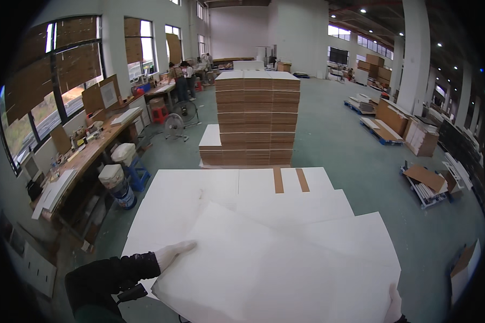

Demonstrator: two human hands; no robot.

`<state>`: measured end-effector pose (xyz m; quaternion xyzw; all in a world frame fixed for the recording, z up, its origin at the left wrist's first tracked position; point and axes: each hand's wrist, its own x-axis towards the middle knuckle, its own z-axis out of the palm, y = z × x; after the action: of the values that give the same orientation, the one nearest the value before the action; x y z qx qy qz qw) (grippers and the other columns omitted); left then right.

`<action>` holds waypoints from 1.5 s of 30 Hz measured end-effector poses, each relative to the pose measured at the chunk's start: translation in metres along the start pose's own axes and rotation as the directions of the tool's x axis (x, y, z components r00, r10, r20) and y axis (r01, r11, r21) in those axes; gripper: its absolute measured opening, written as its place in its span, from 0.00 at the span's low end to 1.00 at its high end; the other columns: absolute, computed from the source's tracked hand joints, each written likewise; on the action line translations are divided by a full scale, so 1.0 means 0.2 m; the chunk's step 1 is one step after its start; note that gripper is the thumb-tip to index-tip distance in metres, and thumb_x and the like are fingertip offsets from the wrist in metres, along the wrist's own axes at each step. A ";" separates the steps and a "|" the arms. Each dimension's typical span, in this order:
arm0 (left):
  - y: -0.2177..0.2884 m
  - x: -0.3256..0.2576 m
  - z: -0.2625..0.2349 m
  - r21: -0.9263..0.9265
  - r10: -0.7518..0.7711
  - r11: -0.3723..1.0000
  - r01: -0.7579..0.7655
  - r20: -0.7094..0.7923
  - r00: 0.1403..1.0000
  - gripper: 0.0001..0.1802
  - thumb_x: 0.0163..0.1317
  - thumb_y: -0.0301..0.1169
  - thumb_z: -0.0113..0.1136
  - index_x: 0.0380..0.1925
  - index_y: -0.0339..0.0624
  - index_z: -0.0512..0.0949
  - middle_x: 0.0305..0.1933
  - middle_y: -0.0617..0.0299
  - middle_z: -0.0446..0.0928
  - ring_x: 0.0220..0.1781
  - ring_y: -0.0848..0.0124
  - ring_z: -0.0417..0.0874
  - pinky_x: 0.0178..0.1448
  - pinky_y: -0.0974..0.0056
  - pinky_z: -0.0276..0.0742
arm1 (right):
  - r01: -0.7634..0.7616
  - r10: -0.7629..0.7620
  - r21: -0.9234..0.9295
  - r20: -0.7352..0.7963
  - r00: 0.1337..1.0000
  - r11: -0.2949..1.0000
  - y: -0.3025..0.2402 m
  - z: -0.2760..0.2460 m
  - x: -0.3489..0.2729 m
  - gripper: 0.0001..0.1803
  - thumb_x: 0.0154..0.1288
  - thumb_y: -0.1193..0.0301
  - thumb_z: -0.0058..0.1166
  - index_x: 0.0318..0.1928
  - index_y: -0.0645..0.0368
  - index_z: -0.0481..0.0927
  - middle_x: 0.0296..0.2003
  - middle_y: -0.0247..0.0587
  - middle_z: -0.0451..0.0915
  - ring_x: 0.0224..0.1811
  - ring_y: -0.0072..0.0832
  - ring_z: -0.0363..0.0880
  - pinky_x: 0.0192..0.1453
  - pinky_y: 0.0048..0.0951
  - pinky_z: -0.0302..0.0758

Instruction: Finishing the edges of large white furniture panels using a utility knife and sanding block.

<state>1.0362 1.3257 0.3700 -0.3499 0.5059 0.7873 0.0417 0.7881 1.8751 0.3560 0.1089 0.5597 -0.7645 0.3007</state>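
A large white board [253, 264] spreads across the near middle, tilted over other white boards [161, 194]. My left hand [177, 253], in a white glove, grips its left edge; the thumb side shows along the top and some fingers are hidden. My right hand [394, 302], also gloved, wraps the right edge near the lower rim, partly cut off by the picture. Two brown strips [278, 181] show at the far end of the white boards below.
Straight ahead stands a tall stack of brown-edged boards [257, 116] with white tops. A cluttered workbench [86, 142], lidded buckets [116, 180] and fans [175, 126] line the left. Loaded pallets [425, 185] stand at the right. People [186, 81] work farther back at the left.
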 end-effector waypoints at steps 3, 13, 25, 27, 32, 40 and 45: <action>-0.14 -0.28 0.08 -0.052 0.048 0.997 -0.053 -0.084 0.995 0.25 0.72 0.45 0.49 0.58 0.36 0.71 0.53 0.57 0.78 0.52 0.69 0.81 0.57 0.62 0.77 | 0.029 -0.019 -0.056 0.176 0.984 0.998 0.04 -0.08 -0.01 0.40 0.73 0.46 0.40 0.72 0.61 0.53 0.68 0.49 0.63 0.67 0.46 0.64 0.71 0.47 0.63; -0.88 -0.91 0.06 -0.054 0.249 0.958 -0.281 -0.329 0.911 0.27 0.72 0.45 0.50 0.58 0.32 0.71 0.56 0.55 0.77 0.55 0.69 0.80 0.61 0.63 0.75 | -0.116 0.117 -0.021 0.304 0.945 0.993 0.33 -0.32 -0.04 0.40 0.73 0.45 0.37 0.73 0.60 0.51 0.72 0.48 0.57 0.73 0.45 0.55 0.75 0.47 0.54; -1.91 -1.88 -0.52 -0.194 0.363 0.844 -0.500 -0.481 0.798 0.31 0.68 0.44 0.55 0.63 0.33 0.66 0.59 0.57 0.74 0.58 0.72 0.76 0.62 0.64 0.71 | 0.235 -0.075 -0.301 0.459 0.885 0.924 0.96 0.24 -0.54 0.39 0.74 0.47 0.33 0.73 0.62 0.51 0.72 0.52 0.54 0.74 0.47 0.52 0.76 0.49 0.52; -2.10 -2.16 -0.69 -0.117 0.306 0.879 -0.463 -0.604 0.735 0.28 0.69 0.41 0.54 0.62 0.33 0.67 0.57 0.57 0.75 0.57 0.72 0.76 0.62 0.64 0.71 | 0.201 -0.035 -0.329 0.450 0.893 0.923 1.16 0.50 -0.75 0.39 0.74 0.47 0.34 0.73 0.62 0.51 0.72 0.52 0.54 0.73 0.47 0.53 0.75 0.49 0.53; -2.59 -2.84 -0.95 -0.249 0.149 0.757 -0.605 -0.835 0.530 0.19 0.68 0.34 0.52 0.54 0.33 0.73 0.52 0.58 0.77 0.56 0.69 0.77 0.61 0.61 0.72 | 0.057 0.112 -0.196 0.750 0.652 0.979 1.65 0.94 -0.77 0.36 0.74 0.47 0.35 0.72 0.59 0.54 0.65 0.48 0.65 0.67 0.43 0.64 0.69 0.43 0.64; -2.90 -3.33 -1.30 0.049 0.211 0.728 -0.684 -0.965 0.156 0.26 0.73 0.45 0.39 0.55 0.32 0.69 0.54 0.54 0.75 0.55 0.66 0.77 0.60 0.62 0.73 | -0.019 0.351 -0.397 0.788 0.506 0.918 2.19 1.85 -0.98 0.37 0.72 0.46 0.40 0.68 0.63 0.59 0.63 0.49 0.68 0.65 0.42 0.67 0.67 0.43 0.67; -2.71 -3.40 -1.67 0.121 0.246 0.709 -0.694 -0.966 0.083 0.38 0.74 0.57 0.30 0.64 0.32 0.63 0.58 0.52 0.73 0.56 0.64 0.78 0.59 0.62 0.76 | -0.050 0.382 -0.408 0.795 0.472 0.912 2.57 2.34 -0.94 0.36 0.72 0.48 0.44 0.67 0.64 0.61 0.61 0.49 0.70 0.63 0.41 0.69 0.67 0.43 0.67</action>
<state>1.9444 1.5084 0.2757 -0.5546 0.3506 0.4629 -0.5960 1.3170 1.4076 0.2081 -0.2668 0.4348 -0.5659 0.6477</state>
